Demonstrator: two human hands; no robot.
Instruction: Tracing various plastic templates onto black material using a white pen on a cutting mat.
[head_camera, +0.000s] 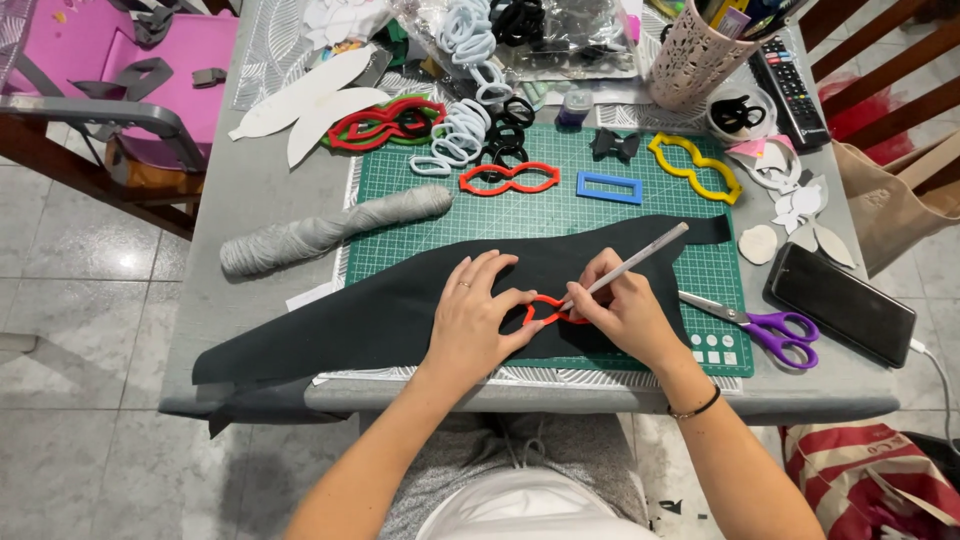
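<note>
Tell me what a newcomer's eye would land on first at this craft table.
Most striking is the long black felt draped across the green cutting mat, where the left hand presses a small red template flat while the right hand traces it with a white pencil. Purple-handled scissors lie to the right, and a grey yarn roll to the left.

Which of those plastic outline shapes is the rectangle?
The blue frame on the green mat. It lies between a curvy red outline and a curvy yellow one.
</note>
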